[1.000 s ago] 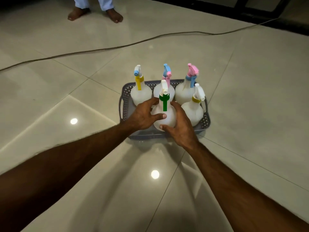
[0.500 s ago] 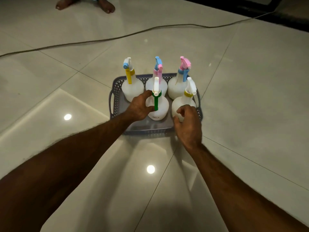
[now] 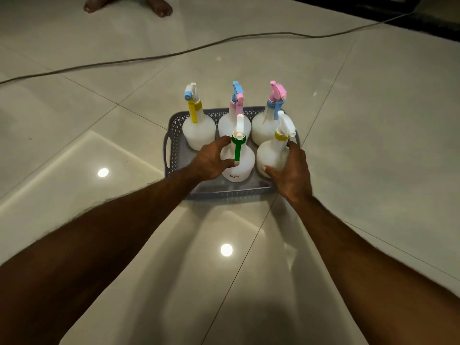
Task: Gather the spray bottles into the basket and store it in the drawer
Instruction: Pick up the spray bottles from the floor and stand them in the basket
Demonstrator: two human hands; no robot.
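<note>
Spray bottles [image 3: 266,128] upright in basket [image 3: 174,125]; hands [image 3: 211,161] grip two.

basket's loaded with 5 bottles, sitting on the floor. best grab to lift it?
Likely two-handed by the end handles, from the left and right sides. The basket shows a handle loop on its left end wall; the right end is hidden behind the right hand. Upright, tall bottles suggest a level lift.
</note>
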